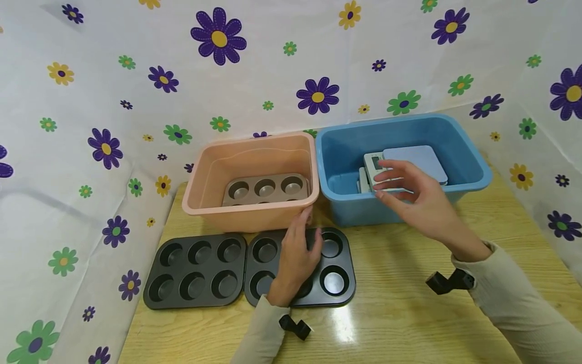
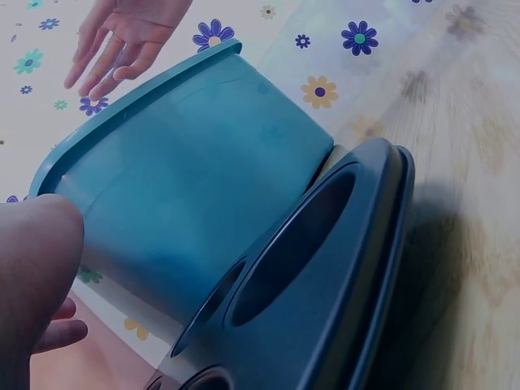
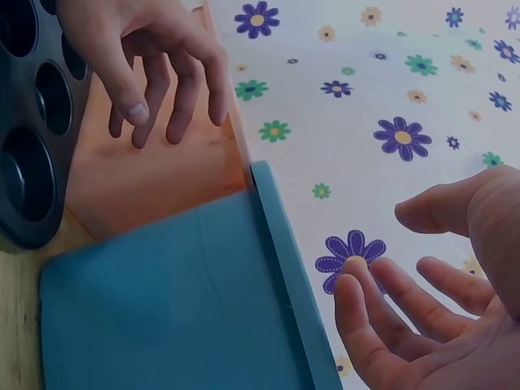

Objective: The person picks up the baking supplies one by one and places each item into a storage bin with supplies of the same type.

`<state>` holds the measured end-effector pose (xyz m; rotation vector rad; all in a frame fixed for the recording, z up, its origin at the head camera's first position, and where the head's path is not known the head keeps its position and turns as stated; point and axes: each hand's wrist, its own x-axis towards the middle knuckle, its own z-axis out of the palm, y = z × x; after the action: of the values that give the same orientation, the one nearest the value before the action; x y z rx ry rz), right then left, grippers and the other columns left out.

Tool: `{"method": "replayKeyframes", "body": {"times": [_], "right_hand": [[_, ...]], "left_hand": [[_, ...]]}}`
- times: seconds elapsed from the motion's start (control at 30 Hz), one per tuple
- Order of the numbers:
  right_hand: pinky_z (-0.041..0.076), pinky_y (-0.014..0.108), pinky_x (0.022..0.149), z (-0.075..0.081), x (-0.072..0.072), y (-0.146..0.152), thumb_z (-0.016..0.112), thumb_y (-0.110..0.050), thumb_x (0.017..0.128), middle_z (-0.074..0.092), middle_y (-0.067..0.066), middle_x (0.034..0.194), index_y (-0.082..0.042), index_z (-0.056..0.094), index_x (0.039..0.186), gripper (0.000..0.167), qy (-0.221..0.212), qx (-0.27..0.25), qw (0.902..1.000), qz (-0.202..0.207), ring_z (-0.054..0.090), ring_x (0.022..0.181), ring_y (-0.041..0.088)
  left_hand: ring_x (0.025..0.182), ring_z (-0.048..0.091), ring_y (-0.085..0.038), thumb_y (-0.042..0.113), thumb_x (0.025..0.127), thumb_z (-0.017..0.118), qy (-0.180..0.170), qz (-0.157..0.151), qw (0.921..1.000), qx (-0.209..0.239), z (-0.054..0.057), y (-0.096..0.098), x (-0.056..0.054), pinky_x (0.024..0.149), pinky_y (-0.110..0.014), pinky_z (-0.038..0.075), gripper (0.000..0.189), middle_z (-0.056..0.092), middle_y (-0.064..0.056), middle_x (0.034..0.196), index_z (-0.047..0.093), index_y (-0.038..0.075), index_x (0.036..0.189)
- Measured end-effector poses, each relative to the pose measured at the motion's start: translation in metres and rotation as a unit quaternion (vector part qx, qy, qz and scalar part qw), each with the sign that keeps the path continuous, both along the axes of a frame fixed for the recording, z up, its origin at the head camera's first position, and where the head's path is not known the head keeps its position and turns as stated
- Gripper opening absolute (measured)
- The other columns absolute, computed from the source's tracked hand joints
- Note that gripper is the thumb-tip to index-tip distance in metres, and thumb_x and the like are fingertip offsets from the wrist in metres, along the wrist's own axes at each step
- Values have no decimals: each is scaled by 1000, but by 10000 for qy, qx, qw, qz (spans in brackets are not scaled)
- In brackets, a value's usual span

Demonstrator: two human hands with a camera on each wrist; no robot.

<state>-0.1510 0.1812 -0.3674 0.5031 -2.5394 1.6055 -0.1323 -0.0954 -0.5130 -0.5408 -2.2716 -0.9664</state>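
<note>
My left hand [image 1: 297, 253] hovers over the right-hand dark muffin pan [image 1: 334, 298], its fingers near the front right corner of the peach bin [image 1: 254, 217]. Its fingers are loosely bent and hold nothing. Above the front rim of the blue bin [image 1: 364, 207] is my right hand [image 1: 420, 199], fingers spread and bare of any object. Inside that bin lie white items, one a kitchen scale with a small display [image 1: 375, 162], beside a pale flat plate [image 1: 416, 161]; my right fingers partly cover them. In the right wrist view both the left hand [image 3: 154, 73] and right hand [image 3: 431, 309] appear relaxed.
A second dark muffin pan [image 1: 195, 273] lies to the left, side by side with the first. In the peach bin sits a lighter brownish muffin pan [image 1: 265, 188]. Both bins stand at the back of the wooden table [image 1: 400, 323], against a flower-printed sheet [image 1: 273, 65].
</note>
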Motion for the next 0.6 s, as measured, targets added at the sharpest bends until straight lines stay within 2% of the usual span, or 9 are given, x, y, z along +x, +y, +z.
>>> {"method": "replayKeyframes", "body": {"times": [0.17,0.27,0.43,0.6], "right_hand": [[57,11,91,-5,1,-10,72,-12,106,74,13,132,-18,57,158,54,-62,15,9999,143,70,110,-3],[62,17,87,-10,2,-16,72,-11,106,73,15,133,-18,57,157,54,-126,-56,9995,278,71,109,-2],[69,34,82,-21,1,-28,71,-6,106,72,18,131,-14,57,156,53,-196,-399,9977,510,72,108,4],[70,38,79,-29,2,-38,69,-3,106,73,18,128,-12,56,156,53,-309,-537,9959,662,75,104,5]], "left_hand": [[110,72,-32,5,98,76,123,71,9999,17,1,-5,1,96,-46,64,57,70,-20,128,55,2,151],[113,72,-31,4,97,77,162,144,9998,-12,1,-8,2,98,-47,64,57,70,-19,130,56,2,150],[118,72,-31,6,99,75,-6,179,9998,-21,0,-11,3,104,-47,63,54,69,-18,134,56,2,149],[122,72,-30,7,100,75,-82,276,9996,-45,-1,-14,5,106,-46,62,53,69,-18,137,56,2,149]]}}
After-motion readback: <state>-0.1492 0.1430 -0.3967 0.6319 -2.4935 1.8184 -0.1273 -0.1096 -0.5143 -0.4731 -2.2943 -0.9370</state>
